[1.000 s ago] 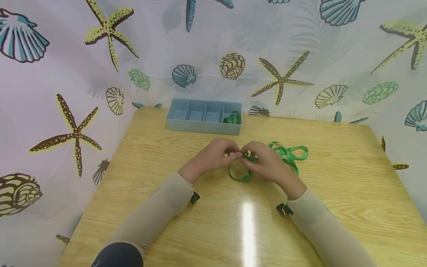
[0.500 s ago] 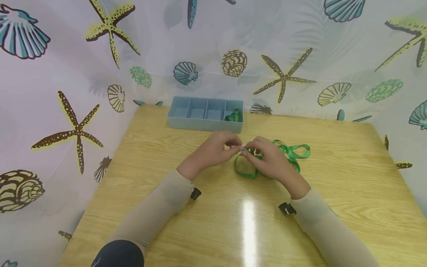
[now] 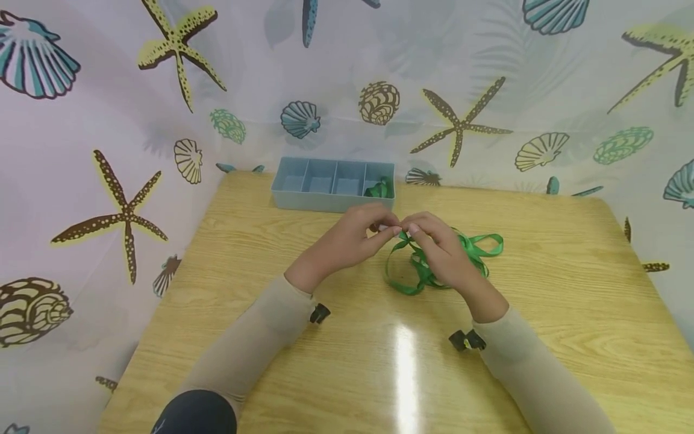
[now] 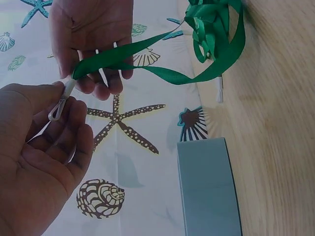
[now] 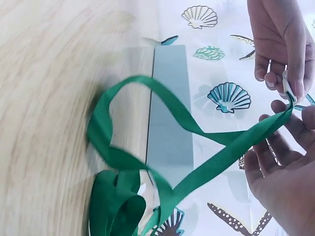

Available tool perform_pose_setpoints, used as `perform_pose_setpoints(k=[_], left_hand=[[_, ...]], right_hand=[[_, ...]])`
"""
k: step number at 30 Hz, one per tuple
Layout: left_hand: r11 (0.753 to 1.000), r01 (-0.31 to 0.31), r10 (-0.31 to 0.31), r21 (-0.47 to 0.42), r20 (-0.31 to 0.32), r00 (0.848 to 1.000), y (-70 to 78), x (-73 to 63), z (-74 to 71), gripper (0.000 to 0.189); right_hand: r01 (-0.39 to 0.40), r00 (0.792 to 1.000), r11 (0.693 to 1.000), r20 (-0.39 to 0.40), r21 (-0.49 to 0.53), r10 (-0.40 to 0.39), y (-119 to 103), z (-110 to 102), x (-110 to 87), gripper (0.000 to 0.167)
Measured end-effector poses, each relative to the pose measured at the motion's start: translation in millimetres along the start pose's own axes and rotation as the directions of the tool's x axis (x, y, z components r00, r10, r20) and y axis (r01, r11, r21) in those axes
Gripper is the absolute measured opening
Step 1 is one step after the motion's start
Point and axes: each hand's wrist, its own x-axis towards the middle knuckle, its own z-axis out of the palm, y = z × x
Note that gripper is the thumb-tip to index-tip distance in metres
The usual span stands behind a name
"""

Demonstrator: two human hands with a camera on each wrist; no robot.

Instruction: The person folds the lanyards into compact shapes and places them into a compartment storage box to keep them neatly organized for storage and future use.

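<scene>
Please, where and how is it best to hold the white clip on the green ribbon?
I would pinch the clip's collar, near the end of the green ribbon, coming from the side opposite the ribbon, as the left hand does. The clip is small and slim, and this leaves its hook loop mostly uncovered.

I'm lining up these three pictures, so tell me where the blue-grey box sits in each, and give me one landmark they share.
Head: the blue-grey box is just above centre, its four compartments visible.
Left wrist: the box is right of centre at the bottom, a plain side cut by the lower edge.
Right wrist: the box is near the middle, a tall plain side.
Shared landmark: the green ribbon.
</scene>
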Motion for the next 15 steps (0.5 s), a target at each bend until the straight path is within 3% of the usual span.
perform_pose_setpoints(k=[7, 15], left_hand=[[1.0, -0.019, 0.019, -0.007, -0.028, 0.999, 7.8, 0.3, -4.8, 0.01], [1.0, -0.005, 0.005, -0.013, -0.045, 0.999, 11.4, -0.6, -7.4, 0.009]], right_hand=[[-0.004, 1.0, 0.994, 0.017, 0.109, 0.003, -2.2, 0.9, -0.7, 0.016], [-0.022, 1.0, 0.994, 0.018, 0.108, 0.02, -6.2, -1.0, -2.5, 0.014]])
